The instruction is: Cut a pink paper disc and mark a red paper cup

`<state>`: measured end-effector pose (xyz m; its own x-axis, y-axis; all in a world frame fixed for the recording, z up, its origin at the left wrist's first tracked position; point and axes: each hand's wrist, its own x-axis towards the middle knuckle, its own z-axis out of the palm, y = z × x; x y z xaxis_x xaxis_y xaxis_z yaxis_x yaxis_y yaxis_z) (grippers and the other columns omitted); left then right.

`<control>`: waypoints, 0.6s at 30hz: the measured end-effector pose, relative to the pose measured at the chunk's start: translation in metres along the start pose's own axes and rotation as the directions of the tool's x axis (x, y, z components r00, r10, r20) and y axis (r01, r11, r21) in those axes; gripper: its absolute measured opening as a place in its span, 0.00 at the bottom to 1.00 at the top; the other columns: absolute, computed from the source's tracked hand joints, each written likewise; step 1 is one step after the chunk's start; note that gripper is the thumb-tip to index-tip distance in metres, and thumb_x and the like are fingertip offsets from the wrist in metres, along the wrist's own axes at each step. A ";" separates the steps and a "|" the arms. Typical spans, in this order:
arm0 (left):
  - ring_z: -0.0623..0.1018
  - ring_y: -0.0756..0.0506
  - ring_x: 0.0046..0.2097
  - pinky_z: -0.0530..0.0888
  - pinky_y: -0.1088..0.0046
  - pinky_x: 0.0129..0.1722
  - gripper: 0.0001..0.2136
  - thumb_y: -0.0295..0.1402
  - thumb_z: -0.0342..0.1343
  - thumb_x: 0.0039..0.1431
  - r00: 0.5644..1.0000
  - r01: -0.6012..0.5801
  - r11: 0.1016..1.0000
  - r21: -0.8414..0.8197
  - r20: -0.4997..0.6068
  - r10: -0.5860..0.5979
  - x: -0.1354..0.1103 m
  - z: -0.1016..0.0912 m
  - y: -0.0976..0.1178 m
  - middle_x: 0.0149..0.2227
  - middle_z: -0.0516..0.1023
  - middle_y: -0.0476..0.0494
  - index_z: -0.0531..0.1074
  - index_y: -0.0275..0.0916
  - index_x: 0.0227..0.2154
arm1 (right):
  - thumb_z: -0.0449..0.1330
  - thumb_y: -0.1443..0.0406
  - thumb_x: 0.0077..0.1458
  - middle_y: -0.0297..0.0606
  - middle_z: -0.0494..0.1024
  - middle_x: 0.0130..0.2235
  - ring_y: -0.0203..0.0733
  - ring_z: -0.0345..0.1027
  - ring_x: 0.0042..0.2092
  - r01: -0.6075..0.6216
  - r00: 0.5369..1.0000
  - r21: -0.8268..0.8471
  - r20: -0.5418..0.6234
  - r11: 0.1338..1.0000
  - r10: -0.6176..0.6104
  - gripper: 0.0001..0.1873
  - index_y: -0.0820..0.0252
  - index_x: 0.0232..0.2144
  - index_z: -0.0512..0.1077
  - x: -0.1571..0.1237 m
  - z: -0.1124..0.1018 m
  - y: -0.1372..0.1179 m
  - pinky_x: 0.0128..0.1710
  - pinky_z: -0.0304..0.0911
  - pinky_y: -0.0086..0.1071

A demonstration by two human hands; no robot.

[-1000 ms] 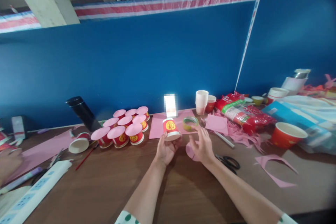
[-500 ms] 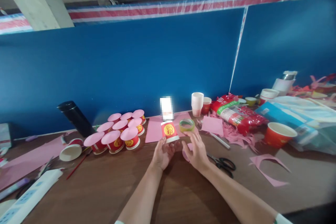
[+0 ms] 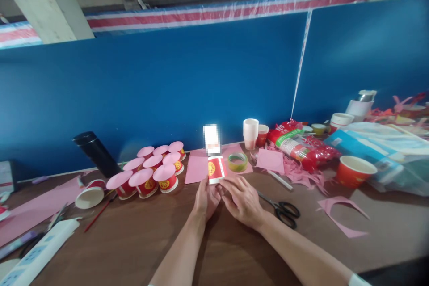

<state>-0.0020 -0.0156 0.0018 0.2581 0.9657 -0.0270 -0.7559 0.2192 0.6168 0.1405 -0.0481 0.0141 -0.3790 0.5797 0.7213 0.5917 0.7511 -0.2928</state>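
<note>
Nine pink-capped red cups (image 3: 164, 178) are counted in one cluster. At least four other red cups are seen singly: one held cup (image 3: 216, 169), one tipped cup (image 3: 89, 195), one open cup (image 3: 355, 172) and one back cup (image 3: 262, 134). One tape roll (image 3: 237, 161), one pair of scissors (image 3: 284, 210) and one black flask (image 3: 95, 153) are counted.

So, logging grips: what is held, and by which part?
A red paper cup, gripped at its near end by the left hand; the right hand touches there too.
</note>
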 end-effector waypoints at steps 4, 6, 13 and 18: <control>0.74 0.42 0.42 0.68 0.67 0.43 0.18 0.42 0.49 0.55 0.998 0.011 0.998 0.059 0.056 -0.014 -0.003 0.002 -0.001 0.37 0.77 0.38 0.70 0.32 0.40 | 0.53 0.68 0.55 0.43 0.69 0.49 0.45 0.62 0.50 0.009 1.000 0.011 0.003 1.000 -0.009 0.21 0.58 0.52 0.62 0.001 0.000 -0.001 0.49 0.60 0.42; 0.74 0.41 0.43 0.68 0.66 0.44 0.17 0.42 0.51 0.54 0.998 0.003 0.994 0.106 0.068 -0.010 -0.003 0.002 -0.001 0.37 0.76 0.38 0.70 0.33 0.40 | 0.53 0.69 0.54 0.42 0.69 0.50 0.45 0.61 0.50 0.016 1.000 0.017 0.002 1.000 -0.016 0.21 0.58 0.52 0.63 0.001 0.000 -0.001 0.50 0.59 0.41; 0.74 0.45 0.41 0.67 0.68 0.45 0.15 0.35 0.54 0.54 0.998 -0.048 0.997 0.066 0.043 0.046 0.000 -0.005 -0.002 0.37 0.76 0.42 0.69 0.37 0.44 | 0.51 0.70 0.54 0.42 0.71 0.47 0.43 0.63 0.49 0.035 0.999 0.050 -0.041 0.998 -0.033 0.18 0.58 0.49 0.64 0.002 -0.002 -0.003 0.49 0.62 0.40; 0.75 0.47 0.37 0.68 0.68 0.44 0.15 0.37 0.53 0.53 1.000 -0.021 0.999 0.036 0.023 0.020 0.002 -0.007 -0.002 0.35 0.76 0.43 0.70 0.36 0.42 | 0.51 0.69 0.54 0.43 0.71 0.46 0.45 0.64 0.47 -0.035 0.997 0.053 -0.067 0.998 0.039 0.18 0.57 0.48 0.64 0.000 0.001 -0.002 0.47 0.63 0.39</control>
<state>-0.0040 -0.0134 -0.0050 0.2565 0.9665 0.0037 -0.7389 0.1936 0.6454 0.1385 -0.0488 0.0140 -0.3074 0.5862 0.7496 0.5664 0.7457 -0.3509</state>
